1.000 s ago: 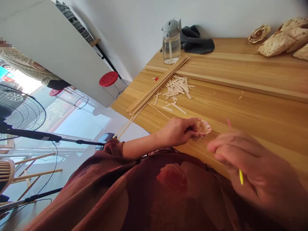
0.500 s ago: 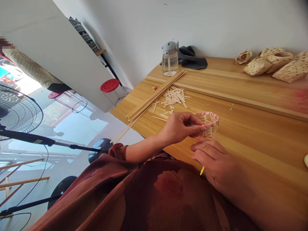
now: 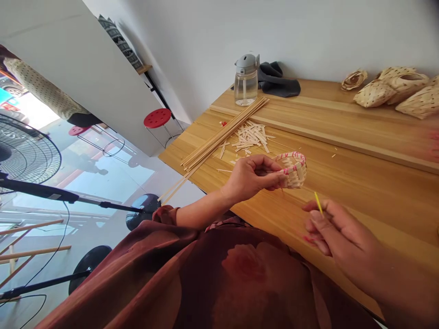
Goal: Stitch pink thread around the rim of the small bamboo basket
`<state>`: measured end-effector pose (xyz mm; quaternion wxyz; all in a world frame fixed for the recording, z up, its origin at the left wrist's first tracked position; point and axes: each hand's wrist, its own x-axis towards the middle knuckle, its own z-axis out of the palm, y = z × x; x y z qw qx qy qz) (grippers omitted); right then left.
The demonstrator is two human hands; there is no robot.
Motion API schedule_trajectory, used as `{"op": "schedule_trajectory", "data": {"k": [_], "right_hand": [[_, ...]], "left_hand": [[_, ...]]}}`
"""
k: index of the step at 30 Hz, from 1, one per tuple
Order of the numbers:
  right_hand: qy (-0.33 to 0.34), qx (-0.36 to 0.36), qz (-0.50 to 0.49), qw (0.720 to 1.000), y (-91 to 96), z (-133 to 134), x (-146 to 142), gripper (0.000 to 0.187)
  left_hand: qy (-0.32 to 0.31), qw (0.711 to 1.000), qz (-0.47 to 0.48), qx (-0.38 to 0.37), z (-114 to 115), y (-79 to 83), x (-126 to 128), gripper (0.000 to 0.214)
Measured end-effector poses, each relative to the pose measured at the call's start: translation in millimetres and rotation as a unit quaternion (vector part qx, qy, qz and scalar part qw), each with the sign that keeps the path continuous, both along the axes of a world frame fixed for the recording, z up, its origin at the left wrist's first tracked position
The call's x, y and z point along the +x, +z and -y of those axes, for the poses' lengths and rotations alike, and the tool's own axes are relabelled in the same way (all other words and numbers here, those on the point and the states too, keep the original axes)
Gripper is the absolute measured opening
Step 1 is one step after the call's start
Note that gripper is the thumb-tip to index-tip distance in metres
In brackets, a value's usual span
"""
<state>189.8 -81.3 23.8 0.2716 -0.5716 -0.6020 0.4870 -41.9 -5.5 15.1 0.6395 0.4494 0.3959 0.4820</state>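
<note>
Pinching that little woven basket [image 3: 297,177] by its pink-stitched rim, your left hand [image 3: 250,179] holds it over the worktop [image 3: 370,192]. Your right hand [image 3: 339,228] grips a slim yellow needle [image 3: 318,203], apart from the basket. Farther back, cut scraps [image 3: 252,137] lie beside a strip bundle [image 3: 224,133], near your water bottle [image 3: 246,84].

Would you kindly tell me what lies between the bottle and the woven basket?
In the head view, the bundle of long strips, a wooden edge and the pile of short strips lie between bottle and basket.
</note>
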Motion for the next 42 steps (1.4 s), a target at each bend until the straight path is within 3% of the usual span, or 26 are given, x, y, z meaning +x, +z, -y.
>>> {"op": "schedule_trajectory", "data": {"k": [2,4,12,16,28,31,35,39,42], "right_hand": [[0.002,-0.043,-0.078,0.996,-2.0,-1,-9,0.055],[0.012,-0.042,-0.088,0.995,-0.1,-1,-14,0.054],[0.044,0.095,0.108,0.989,11.6,-6,-22,0.039],[0.056,0.141,0.138,0.979,16.8,-9,-29,0.031],[0.041,0.078,0.092,0.992,12.9,-6,-31,0.033],[0.026,0.027,0.048,0.998,11.1,-5,-32,0.039],[0.016,0.016,0.005,1.000,12.5,-3,-33,0.038],[0.013,-0.032,-0.100,0.994,9.1,-1,-35,0.039],[0.011,-0.102,-0.215,0.971,2.8,1,-33,0.036]], "left_hand": [[0.003,1.000,0.004,-0.009,2,-0.8,-1,0.051],[0.003,1.000,0.008,-0.014,5,-1.3,-1,0.051],[-0.022,0.999,0.023,-0.025,14,-0.6,4,0.054],[-0.025,0.999,0.035,-0.030,17,-1.3,4,0.053],[0.000,1.000,0.004,-0.007,22,-6.3,9,0.050],[0.031,0.998,-0.049,0.031,24,-8.7,12,0.047],[0.071,0.985,-0.103,0.122,28,-11.3,14,0.039],[0.097,0.948,-0.160,0.257,33,-14.2,14,0.022],[0.105,0.908,-0.203,0.352,36,-16.3,12,0.013]]}}
